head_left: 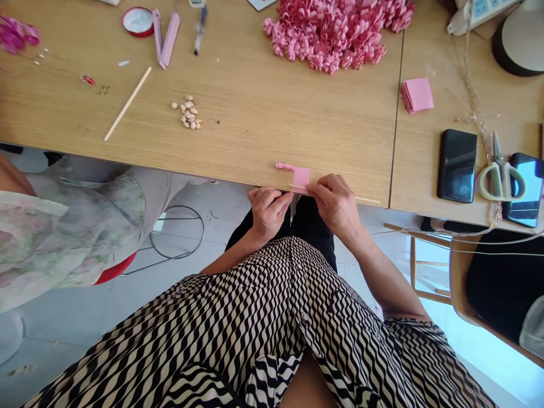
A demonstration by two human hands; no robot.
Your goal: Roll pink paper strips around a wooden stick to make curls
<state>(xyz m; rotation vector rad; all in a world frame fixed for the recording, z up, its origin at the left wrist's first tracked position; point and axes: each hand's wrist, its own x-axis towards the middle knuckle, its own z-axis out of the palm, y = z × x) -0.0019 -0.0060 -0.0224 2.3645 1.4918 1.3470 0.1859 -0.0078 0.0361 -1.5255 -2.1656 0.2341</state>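
One curled left hand (267,214) faces the right hand (338,205) pinching a stick (368,200).

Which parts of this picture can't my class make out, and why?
All in the head view:
- Nearer stick: middle covered by the right hand.
- Pink curled heap: far part cut off by the top edge.
- Phone under scissors: screen partly covered by their handle.
- Pen: any lettering too small and blurred.
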